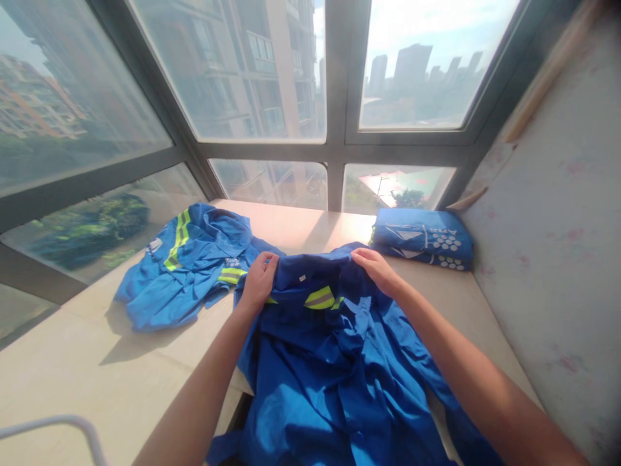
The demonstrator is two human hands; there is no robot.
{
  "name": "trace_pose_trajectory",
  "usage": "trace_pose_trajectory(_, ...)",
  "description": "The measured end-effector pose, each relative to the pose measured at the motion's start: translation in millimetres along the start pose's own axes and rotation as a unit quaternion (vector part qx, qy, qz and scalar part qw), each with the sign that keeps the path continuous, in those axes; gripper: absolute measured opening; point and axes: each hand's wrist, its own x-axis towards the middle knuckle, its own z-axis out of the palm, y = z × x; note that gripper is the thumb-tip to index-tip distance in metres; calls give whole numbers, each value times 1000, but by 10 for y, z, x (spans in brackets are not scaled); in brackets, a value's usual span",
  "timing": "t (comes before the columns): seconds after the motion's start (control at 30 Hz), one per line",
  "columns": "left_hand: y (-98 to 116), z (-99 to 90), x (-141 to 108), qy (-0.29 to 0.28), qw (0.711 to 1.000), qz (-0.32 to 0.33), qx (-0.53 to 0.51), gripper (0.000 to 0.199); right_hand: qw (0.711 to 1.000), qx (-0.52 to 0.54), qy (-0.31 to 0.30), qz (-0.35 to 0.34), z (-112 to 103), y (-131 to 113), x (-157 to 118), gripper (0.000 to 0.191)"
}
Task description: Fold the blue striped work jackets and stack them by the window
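Left hand (pixel 261 279) and right hand (pixel 376 266) pinched a blue jacket (pixel 310 362) by its top edge, crumpled clothes (pixel 204 265) lay left, folded bundle (pixel 420 236) right.

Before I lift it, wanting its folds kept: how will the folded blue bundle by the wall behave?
The folded blue bundle looks like layered cloth, so probably floppy. Its flattish shape shouldn't roll. No tie shows; it may unfold.

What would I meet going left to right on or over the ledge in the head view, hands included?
Crumpled blue garment → left hand → top edge of the held garment → right hand → folded blue bundle.
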Motion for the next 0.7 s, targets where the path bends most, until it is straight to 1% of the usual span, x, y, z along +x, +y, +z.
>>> trace_pose_trajectory(0.07,145,-39,87,-54,997,-34,-45,38,997,67,0,41,-45,-99,9,34)
trace_pose_trajectory(0.13,273,-97,162,-125,983,-86,-105,40,987,125,-22,96,-109,-182,6,26)
trace_pose_trajectory(0.17,320,-125,188,-149,974,-110,-133,41,981,145,-38,123,-142,-210,2,22)
trace_pose_trajectory(0.23,364,-164,208,-173,959,-145,-173,42,967,175,-61,173,-197,-223,-9,14)
trace_pose_trajectory(0.33,290,-146,153,-166,954,-170,-181,44,947,203,-49,244,-240,-127,-28,7)
trace_pose_trajectory(0.4,161,-97,70,-129,964,-170,-159,45,938,214,-32,270,-252,-13,-48,8)
trace_pose_trajectory(0.43,81,-70,17,-96,972,-161,-145,46,936,217,-26,274,-258,48,-61,9)
trace_pose_trajectory(0.5,-93,-26,-116,-8,983,-135,-127,45,935,220,-21,276,-277,159,-94,10)
trace_pose_trajectory(0.53,-181,-9,-199,45,983,-124,-129,43,936,218,-20,276,-289,205,-111,10)
trace_pose_trajectory(0.57,-264,7,-293,100,977,-122,-141,40,937,215,-19,275,-303,242,-126,10)
trace_pose_trajectory(0.6,-341,24,-399,143,967,-134,-163,37,938,211,-18,274,-317,272,-139,10)
trace_pose_trajectory(0.63,-408,45,-512,168,954,-158,-190,34,939,208,-18,272,-330,295,-148,9)
trace_pose_trajectory(0.67,-462,71,-629,175,942,-189,-216,31,941,206,-19,270,-339,310,-154,9)
trace_pose_trajectory(0.7,-503,104,-744,167,932,-219,-238,30,941,205,-20,268,-344,319,-156,8)
